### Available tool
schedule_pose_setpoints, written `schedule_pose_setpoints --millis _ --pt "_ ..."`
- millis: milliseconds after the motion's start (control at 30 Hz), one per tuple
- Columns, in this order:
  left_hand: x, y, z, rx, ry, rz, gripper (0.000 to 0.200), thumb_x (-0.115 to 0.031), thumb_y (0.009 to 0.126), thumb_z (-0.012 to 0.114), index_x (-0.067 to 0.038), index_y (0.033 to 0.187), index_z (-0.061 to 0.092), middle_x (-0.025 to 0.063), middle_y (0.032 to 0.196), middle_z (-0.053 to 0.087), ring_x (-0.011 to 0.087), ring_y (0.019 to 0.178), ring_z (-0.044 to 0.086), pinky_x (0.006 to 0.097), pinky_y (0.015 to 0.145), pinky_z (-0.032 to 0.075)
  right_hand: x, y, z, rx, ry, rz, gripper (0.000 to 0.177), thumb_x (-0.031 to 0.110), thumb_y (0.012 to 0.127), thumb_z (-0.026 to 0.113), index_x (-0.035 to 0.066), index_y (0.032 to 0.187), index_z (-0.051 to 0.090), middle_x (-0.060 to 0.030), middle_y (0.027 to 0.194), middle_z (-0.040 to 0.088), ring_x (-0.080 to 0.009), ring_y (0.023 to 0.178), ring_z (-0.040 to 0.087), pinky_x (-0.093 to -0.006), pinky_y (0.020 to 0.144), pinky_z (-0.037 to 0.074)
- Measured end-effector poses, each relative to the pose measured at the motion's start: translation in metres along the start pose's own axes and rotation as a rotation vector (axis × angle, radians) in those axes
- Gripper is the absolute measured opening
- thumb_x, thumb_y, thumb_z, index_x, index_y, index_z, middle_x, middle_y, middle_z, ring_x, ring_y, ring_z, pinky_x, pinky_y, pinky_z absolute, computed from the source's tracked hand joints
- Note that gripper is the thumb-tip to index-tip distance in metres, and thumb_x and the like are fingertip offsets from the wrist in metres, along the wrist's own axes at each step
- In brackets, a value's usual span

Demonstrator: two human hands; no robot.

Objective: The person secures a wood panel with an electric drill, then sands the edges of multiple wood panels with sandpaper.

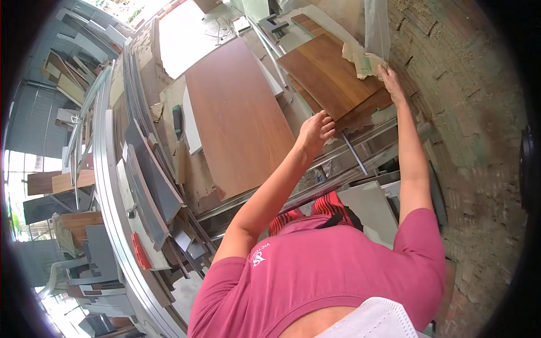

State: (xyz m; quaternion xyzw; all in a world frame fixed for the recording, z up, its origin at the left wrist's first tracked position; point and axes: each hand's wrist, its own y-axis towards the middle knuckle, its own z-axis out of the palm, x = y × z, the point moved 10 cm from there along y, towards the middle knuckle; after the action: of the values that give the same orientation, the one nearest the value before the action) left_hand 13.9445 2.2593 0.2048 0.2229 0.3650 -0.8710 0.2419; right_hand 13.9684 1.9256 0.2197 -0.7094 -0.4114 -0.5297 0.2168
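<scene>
My left hand [316, 133] has its fingers curled beside the near corner of a stack of brown wood-grain boards [332, 70]. Whether it grips the board edge or anything else is hidden. My right hand [391, 82] is at the right end of the stack, its fingers closed on a crumpled tan and green sheet [366, 63] that lies partly over the top board. White translucent plastic wrap [377, 28] rises behind that sheet. To the left of the stack lies a large reddish-brown panel [239, 115].
Long metal rails [110, 191] run down the left side. Beside them lean dark panels [152, 174] and a red object [140, 251]. A dark green tool-like object [177, 120] lies left of the panel. Rough brick paving [462, 112] spans the right side.
</scene>
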Motion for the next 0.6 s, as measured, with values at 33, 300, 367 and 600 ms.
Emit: schedule_pose_setpoints --millis 33,300,367,600 --pt "-0.002 -0.003 -0.001 -0.038 0.021 -0.012 0.039 -0.025 0.091 0.050 0.004 0.117 0.044 0.0181 0.119 0.050 0.0272 0.107 0.052 0.0363 0.088 0.045 -0.001 -0.001 0.002 0.029 -0.041 0.015 0.052 0.043 0.090 0.046 -0.004 0.113 0.054 -0.0111 0.100 0.062 -0.0192 0.092 0.056 -0.0318 0.082 0.042" --pt "-0.004 -0.001 -0.007 0.018 -0.284 -0.001 0.044 -0.036 0.087 0.056 -0.006 0.117 0.044 0.0127 0.109 0.053 0.0284 0.101 0.054 0.0414 0.088 0.043 0.073 -0.074 0.000 0.109 0.254 0.076 0.049 0.044 0.089 0.050 0.001 0.113 0.055 -0.0042 0.093 0.061 -0.0128 0.084 0.056 -0.0266 0.076 0.043" --pt "-0.010 -0.013 -0.001 0.063 -0.351 0.060 0.047 -0.038 0.086 0.057 -0.009 0.120 0.042 0.0111 0.114 0.050 0.0293 0.105 0.052 0.0441 0.090 0.041 0.079 -0.102 0.008 0.130 0.233 0.202 0.046 0.044 0.089 0.050 0.004 0.110 0.056 -0.0018 0.088 0.060 -0.0100 0.077 0.054 -0.0249 0.069 0.044" --pt "-0.021 -0.027 -0.018 0.076 -0.427 0.125 0.053 -0.039 0.085 0.058 -0.010 0.125 0.039 0.0095 0.121 0.048 0.0290 0.107 0.048 0.0485 0.090 0.041 0.128 -0.235 0.100 0.140 0.435 0.400 0.040 0.041 0.089 0.052 0.006 0.108 0.055 0.0003 0.083 0.057 -0.0064 0.064 0.051 -0.0210 0.057 0.045"
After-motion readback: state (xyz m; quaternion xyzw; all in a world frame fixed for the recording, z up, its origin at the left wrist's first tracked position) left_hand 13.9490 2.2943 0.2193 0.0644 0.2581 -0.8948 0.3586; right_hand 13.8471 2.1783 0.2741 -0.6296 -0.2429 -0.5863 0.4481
